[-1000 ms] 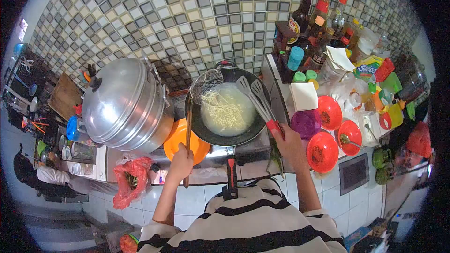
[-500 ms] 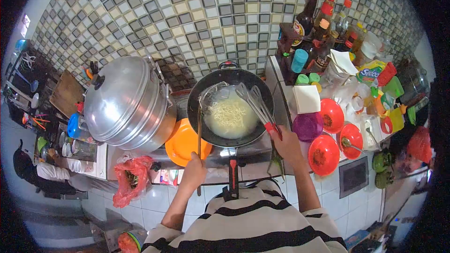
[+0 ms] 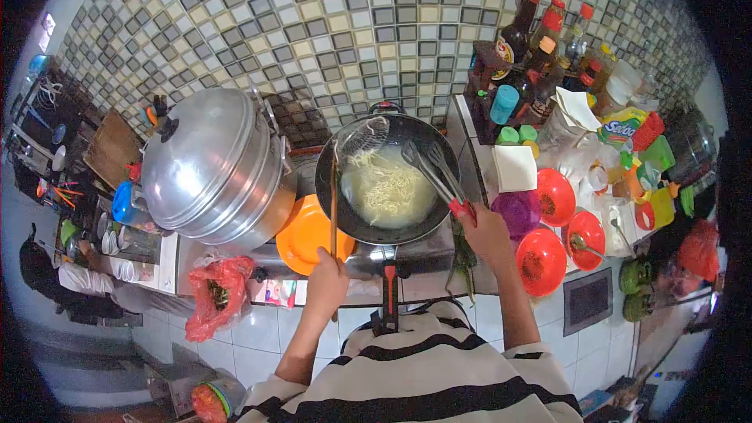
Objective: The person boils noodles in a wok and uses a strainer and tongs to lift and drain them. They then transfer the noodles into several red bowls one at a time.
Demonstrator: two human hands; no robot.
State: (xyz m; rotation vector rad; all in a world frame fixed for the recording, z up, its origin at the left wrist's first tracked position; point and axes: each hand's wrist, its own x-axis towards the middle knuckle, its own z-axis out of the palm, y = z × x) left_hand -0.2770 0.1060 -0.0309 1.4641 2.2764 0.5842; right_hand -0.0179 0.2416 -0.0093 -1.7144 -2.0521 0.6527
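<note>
My left hand (image 3: 326, 278) is closed round the wooden handle of a wire strainer (image 3: 366, 135), whose mesh basket sits at the back left inside the black wok (image 3: 439, 223). In the wok, pale noodles (image 3: 389, 194) lie in cloudy liquid, some strands reaching the mesh. Red-gripped metal tongs (image 3: 440, 172) are in my right hand (image 3: 487, 235), their tips apart above the noodles' right side. The wok's black and red handle (image 3: 389, 294) points toward my body. Just left of the wok lies an orange plate (image 3: 301, 247).
A large aluminium steamer pot (image 3: 215, 172) stands left, with a red plastic bag (image 3: 213, 298) in front. Several red bowls, one a seasoned bowl (image 3: 540, 262), are at right near a purple lid (image 3: 515, 214). Sauce bottles (image 3: 518, 31) line the back right. Another person's sleeve (image 3: 81, 282) shows far left.
The strainer's mesh has tipped up and moved toward the wok's back, leaving noodles in the liquid. The tongs have shifted slightly right.
</note>
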